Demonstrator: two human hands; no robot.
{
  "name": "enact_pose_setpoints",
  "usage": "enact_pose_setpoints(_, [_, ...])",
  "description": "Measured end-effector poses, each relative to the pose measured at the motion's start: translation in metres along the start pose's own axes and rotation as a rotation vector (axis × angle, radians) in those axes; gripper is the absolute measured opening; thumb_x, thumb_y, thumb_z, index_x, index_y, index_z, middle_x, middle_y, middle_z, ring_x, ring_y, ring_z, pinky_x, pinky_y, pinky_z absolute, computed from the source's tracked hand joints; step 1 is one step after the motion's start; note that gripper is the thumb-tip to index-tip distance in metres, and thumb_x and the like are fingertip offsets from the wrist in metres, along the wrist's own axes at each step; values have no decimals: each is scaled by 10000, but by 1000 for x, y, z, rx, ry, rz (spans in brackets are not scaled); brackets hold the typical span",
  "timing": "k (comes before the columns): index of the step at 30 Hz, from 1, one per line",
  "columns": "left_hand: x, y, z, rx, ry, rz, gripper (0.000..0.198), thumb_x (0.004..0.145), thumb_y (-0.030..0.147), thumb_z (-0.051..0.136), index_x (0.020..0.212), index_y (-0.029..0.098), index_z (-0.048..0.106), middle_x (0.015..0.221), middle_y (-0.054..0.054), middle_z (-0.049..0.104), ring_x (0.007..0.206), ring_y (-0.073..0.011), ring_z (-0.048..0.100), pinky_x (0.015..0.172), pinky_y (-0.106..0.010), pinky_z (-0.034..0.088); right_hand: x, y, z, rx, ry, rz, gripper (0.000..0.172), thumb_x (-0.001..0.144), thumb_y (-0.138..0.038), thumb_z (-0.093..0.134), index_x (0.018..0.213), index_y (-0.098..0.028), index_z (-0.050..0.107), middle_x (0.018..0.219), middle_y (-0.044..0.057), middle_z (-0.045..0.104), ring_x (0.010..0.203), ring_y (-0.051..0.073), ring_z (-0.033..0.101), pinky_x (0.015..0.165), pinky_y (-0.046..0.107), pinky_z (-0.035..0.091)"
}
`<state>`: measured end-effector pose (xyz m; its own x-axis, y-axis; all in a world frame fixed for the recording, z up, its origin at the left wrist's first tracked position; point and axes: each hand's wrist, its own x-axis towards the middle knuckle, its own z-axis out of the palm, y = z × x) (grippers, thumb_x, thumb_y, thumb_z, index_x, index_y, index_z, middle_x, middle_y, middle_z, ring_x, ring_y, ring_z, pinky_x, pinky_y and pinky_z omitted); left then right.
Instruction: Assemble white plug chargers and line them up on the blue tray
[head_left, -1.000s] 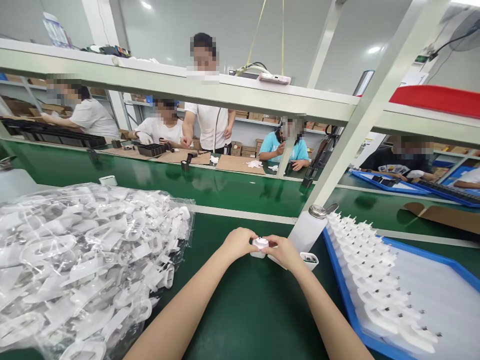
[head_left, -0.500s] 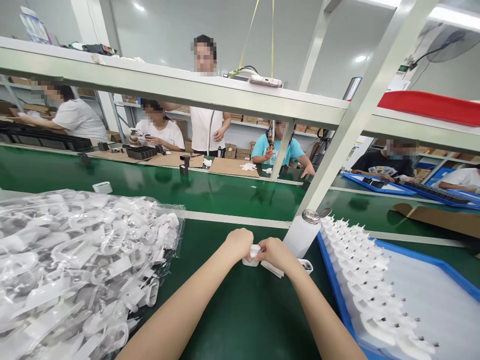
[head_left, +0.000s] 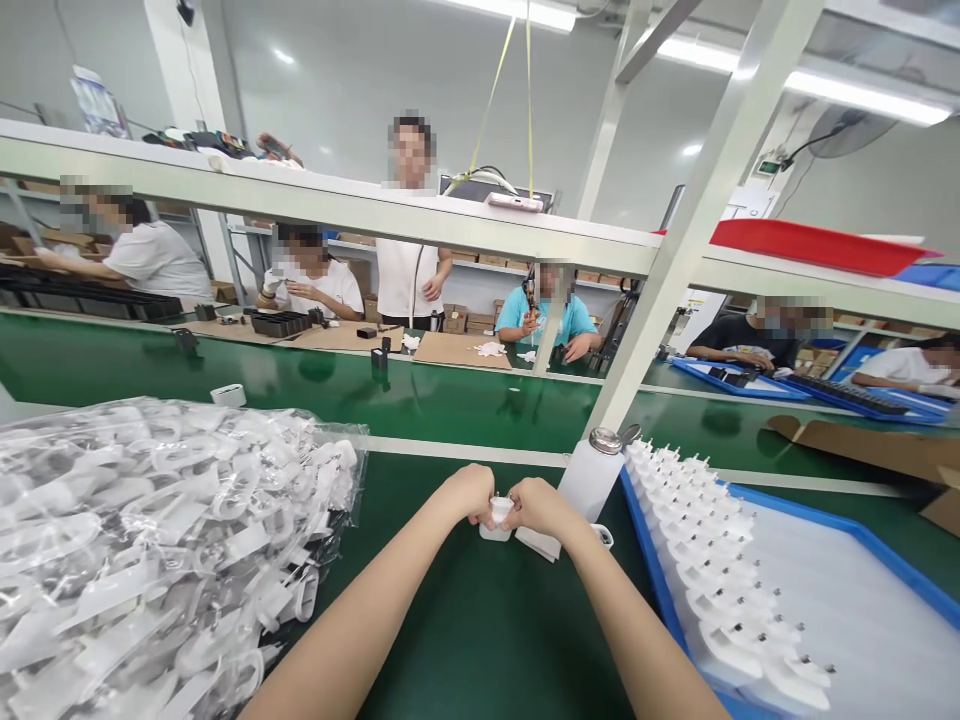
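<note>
Both my hands meet over the green work surface around a small white plastic part (head_left: 501,510). My left hand (head_left: 474,492) grips it from the left with closed fingers. From the other side, my right hand (head_left: 538,503) pinches the same part. Directly under it, a white plastic housing (head_left: 495,534) rests on the surface. Beside my right hand lies a flat white piece (head_left: 538,543), and another white ring-shaped part (head_left: 602,536) shows partly behind my right forearm. My fingers hide much of the held part.
On the left lies a clear bag of white plastic parts (head_left: 172,530). A white pump bottle (head_left: 592,475) stands behind my right hand. At right, a blue tray (head_left: 847,570) bears rows of white parts with metal pins (head_left: 720,570). A slanted white post (head_left: 675,240) rises nearby; several people sit across.
The camera view has tilted up and shifted slightly. My hands stay together at the white part, which now appears more upright above the housing.
</note>
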<state>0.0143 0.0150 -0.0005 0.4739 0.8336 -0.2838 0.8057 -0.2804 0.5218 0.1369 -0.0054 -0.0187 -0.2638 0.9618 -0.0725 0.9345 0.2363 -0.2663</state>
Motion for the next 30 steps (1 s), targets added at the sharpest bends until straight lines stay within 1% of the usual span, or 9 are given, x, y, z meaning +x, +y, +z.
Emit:
enact_pose_setpoints(5, [5,16,-5,142,-106,-59,314,371,22,592,238,146,335,243,6,390,466,-204,527,545,-336,412,1,-5,-5,-77,-9,12,172,492,-221,615,400,-180,475,421,-27,456,435,104,433,360,204,225])
enact_pose_setpoints(9, [15,18,-5,242,-121,-55,360,353,1,602,201,145,309,223,-7,372,476,-232,530,542,-359,412,7,-12,-5,-158,-35,79,110,467,-215,637,452,-187,532,472,-6,505,460,130,480,376,213,278])
enact_pose_setpoints(11, [18,14,-4,189,-116,-61,355,360,3,600,212,144,310,217,3,362,465,-222,529,528,-345,417,10,-16,-5,-213,-39,115,108,447,-204,653,495,-182,559,513,14,531,486,149,505,387,218,300])
enact_pose_setpoints(15, [18,2,-1,54,-78,-75,275,374,28,602,282,137,366,239,28,371,459,-191,530,520,-305,424,15,-24,-9,-278,-83,125,187,410,-190,675,572,-166,583,589,41,565,548,180,535,414,223,325])
enact_pose_setpoints(19, [13,-5,2,33,-54,-49,198,400,54,591,339,129,418,291,26,413,462,-159,527,508,-259,420,12,-24,-11,-224,-115,116,206,410,-182,666,595,-147,582,611,41,570,585,182,540,432,211,322])
enact_pose_setpoints(22, [8,-10,5,-32,-39,-9,116,427,80,579,389,125,478,322,26,432,452,-135,512,473,-227,407,4,-21,-9,-169,-71,86,158,455,-209,643,579,-142,574,614,44,571,594,177,534,433,208,308])
enact_pose_setpoints(25, [3,-17,8,-147,-15,16,48,436,93,574,449,123,538,329,33,438,439,-113,499,455,-204,399,-4,-15,-2,-116,-18,63,152,488,-240,621,599,-152,568,628,34,573,602,163,524,436,203,299])
enact_pose_setpoints(28, [0,-30,14,-325,9,37,104,457,117,565,556,125,595,371,30,482,450,-97,503,458,-185,398,-10,-8,8,-45,42,51,169,549,-271,574,682,-167,558,671,14,576,622,137,516,456,190,312])
enact_pose_setpoints(30, [1,-41,23,-451,23,84,171,480,139,555,641,132,613,407,26,510,460,-89,503,464,-180,396,-13,-5,16,-1,71,49,195,591,-294,537,746,-177,545,713,5,577,639,122,514,479,184,330])
